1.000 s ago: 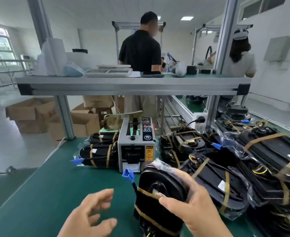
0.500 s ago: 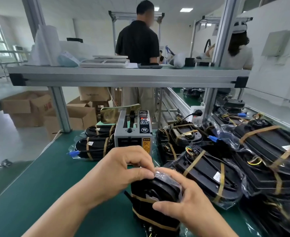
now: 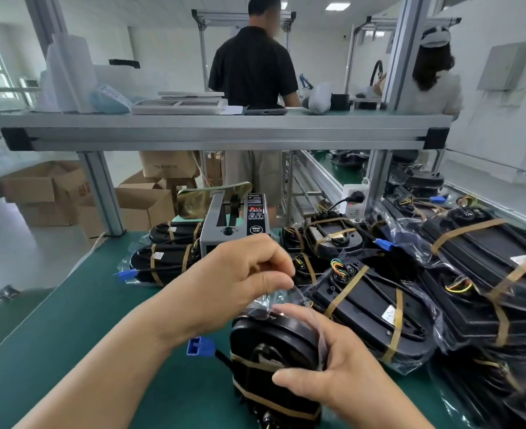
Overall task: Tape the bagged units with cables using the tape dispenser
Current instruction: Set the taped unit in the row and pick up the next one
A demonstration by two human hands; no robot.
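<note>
I am holding a black bagged unit (image 3: 271,342) upright on its edge on the green table (image 3: 54,335), close in front of me and a little right of centre. Two bands of brown tape (image 3: 257,365) are wrapping it, and a cable with a blue connector (image 3: 200,347) is sticking out from its left side. My right hand (image 3: 342,379) is still gripping the unit's right side, fingers curling over the clear plastic and thumb pressing on the front near the upper band. My left hand (image 3: 240,283) is pinching the loose clear top of the bag (image 3: 282,297) between thumb and forefinger, just above the unit. A second ago that hand was hanging open and empty low over the table; half a second ago it was arriving at the bag top, and now it is drawing the plastic up slightly.

Just behind my left hand the grey tape dispenser (image 3: 235,224) is standing on the table, its lower front now hiding behind my knuckles where it was showing fully a second ago. To its left, two taped units (image 3: 165,261) are lying stacked. To the right, a pile of taped units (image 3: 376,308) in clear bags is spreading across the table, touching one another. Above, a metal shelf (image 3: 224,131) is crossing the view. Beyond it a person in a black shirt (image 3: 252,66) is standing with their back to me, and a person in white (image 3: 435,78) is standing at the right. Cardboard boxes (image 3: 41,190) are sitting on the floor at the left.
</note>
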